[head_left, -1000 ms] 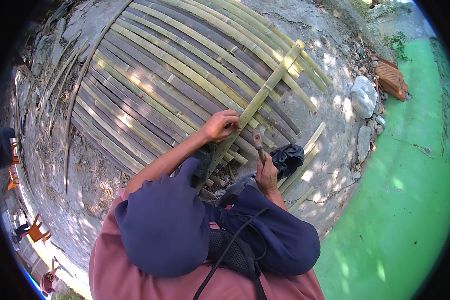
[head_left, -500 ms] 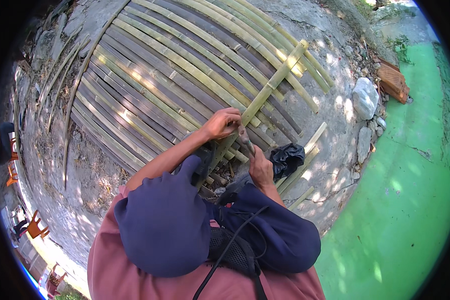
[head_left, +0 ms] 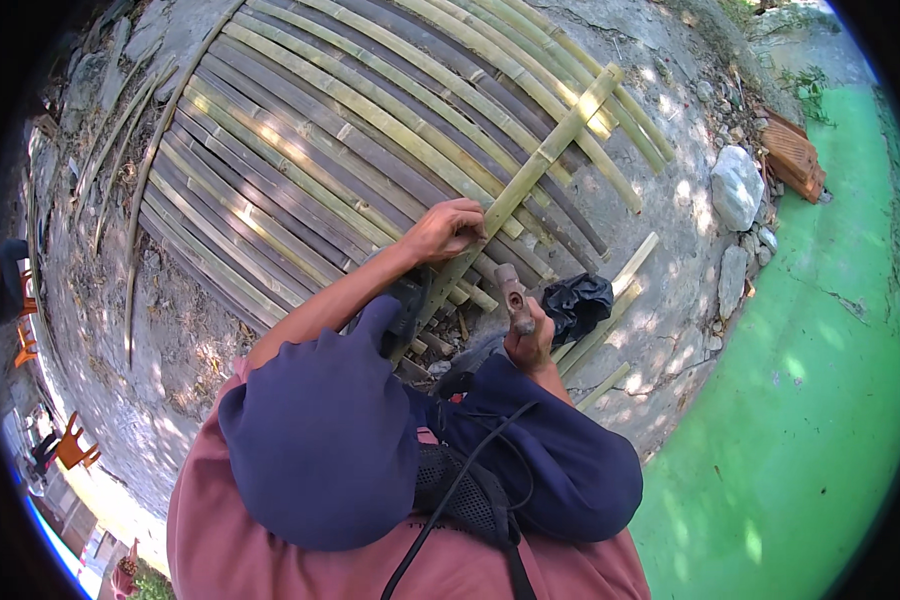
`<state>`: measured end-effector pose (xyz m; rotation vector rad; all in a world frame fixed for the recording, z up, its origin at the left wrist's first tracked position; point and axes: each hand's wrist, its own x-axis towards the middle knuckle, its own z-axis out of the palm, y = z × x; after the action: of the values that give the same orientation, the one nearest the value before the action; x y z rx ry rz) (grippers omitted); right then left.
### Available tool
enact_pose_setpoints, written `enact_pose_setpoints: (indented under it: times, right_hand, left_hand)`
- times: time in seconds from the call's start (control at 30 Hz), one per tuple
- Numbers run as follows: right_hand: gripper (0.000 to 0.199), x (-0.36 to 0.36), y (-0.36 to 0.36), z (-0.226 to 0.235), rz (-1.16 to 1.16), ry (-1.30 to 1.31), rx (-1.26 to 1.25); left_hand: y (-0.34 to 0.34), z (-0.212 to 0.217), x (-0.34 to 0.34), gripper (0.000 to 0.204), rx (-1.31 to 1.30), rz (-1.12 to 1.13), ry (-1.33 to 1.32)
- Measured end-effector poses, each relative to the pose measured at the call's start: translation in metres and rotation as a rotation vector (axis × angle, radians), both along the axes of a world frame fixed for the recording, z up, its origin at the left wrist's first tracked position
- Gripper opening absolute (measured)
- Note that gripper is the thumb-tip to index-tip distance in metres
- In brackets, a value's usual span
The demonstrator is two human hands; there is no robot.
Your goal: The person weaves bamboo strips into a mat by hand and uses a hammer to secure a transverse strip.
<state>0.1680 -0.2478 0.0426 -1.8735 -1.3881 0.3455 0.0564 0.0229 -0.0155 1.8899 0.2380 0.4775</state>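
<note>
Outdoors, on rough grey ground (head_left: 660,230) with dappled sun; green painted floor (head_left: 820,400) off to the right.

Left hand (head_left: 448,230) curled down onto a pale bamboo crossbar (head_left: 555,145), fingers (head_left: 467,213) bent over its lower stretch; grasping or only pressing, cannot tell, fingertips hidden under the knuckles. Right hand (head_left: 530,340) clenched round the wooden handle of a hammer (head_left: 513,292), head raised just above the fist and close below the left fingers, apart from them. Striking face hard to make out.

Under both hands, a wide panel of split bamboo slats (head_left: 320,150), green-yellow and grey-brown, lying side by side and fanning away up and left of the fingers; the crossbar lying slantwise across them, its lower end lost behind the left forearm. Just right of the right fist, a crumpled black bag (head_left: 580,300), contents not visible. Beyond it, short loose bamboo pieces (head_left: 615,300) on the ground.

Further right of the fingers, a pale rock (head_left: 735,185), then a stack of reddish bricks (head_left: 795,160) at the floor's edge. Far left of the fingers, near the rim, orange chairs (head_left: 70,450), small and blurred.

Lower frame filled by dark blue sleeves and a pink shirt, hiding the ground below the wrists.
</note>
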Motion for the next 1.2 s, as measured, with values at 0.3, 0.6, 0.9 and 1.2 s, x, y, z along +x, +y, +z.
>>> enact_pose_setpoints:
  times: [0.3, 0.6, 0.9, 1.2]
  right_hand:
    - [0.034, 0.009, 0.008, -0.002, 0.076, 0.009, 0.071]
    - [0.033, 0.001, 0.016, -0.005, 0.065, -0.002, -0.043]
    - [0.027, -0.007, 0.017, -0.002, 0.005, 0.018, -0.191]
    - [0.020, -0.003, 0.023, 0.010, -0.071, 0.104, -0.182]
  left_hand:
    - [0.002, 0.001, -0.004, 0.016, 0.017, 0.009, 0.028]
    - [0.005, -0.002, -0.008, 0.014, 0.035, 0.010, 0.035]
    - [0.004, -0.001, -0.006, 0.015, 0.046, -0.002, 0.016]
    - [0.003, 0.003, -0.012, 0.017, 0.079, -0.016, 0.047]
